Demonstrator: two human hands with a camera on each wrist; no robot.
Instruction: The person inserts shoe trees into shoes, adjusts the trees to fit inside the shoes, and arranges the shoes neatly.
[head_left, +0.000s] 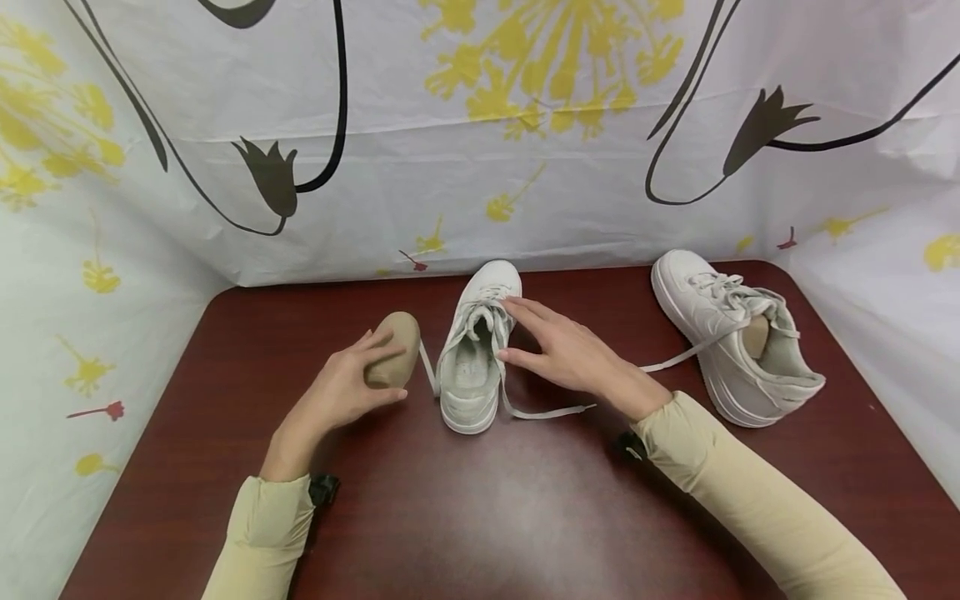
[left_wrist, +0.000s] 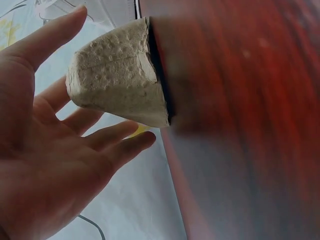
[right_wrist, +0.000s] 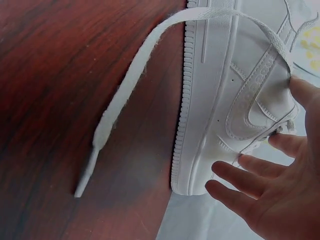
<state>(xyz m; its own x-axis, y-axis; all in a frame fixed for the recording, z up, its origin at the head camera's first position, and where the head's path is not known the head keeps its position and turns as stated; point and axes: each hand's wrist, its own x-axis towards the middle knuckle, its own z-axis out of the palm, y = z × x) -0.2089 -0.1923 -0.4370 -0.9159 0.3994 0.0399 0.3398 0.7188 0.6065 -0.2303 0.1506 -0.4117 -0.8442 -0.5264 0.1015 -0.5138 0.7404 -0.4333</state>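
A tan moulded-pulp shoe insert [head_left: 405, 342] stands on the table left of the middle white sneaker [head_left: 468, 392]. My left hand [head_left: 341, 387] is over the insert's near left side, fingers spread loosely around it. In the left wrist view a gap shows between the thumb and the insert [left_wrist: 112, 75]. My right hand [head_left: 566, 346] lies along the sneaker's right side, its fingers extended near the laces. The right wrist view has the thumb and fingers [right_wrist: 240, 180] by the sneaker's side [right_wrist: 215, 100]. A loose shoelace [right_wrist: 127, 82] trails onto the table.
A second white sneaker [head_left: 720, 358] stands at the right of the dark red table [head_left: 487, 517], with a tan insert [head_left: 756, 336] inside and a lace hanging toward my right wrist. A patterned white sheet [head_left: 450, 200] hangs behind the table and along both sides.
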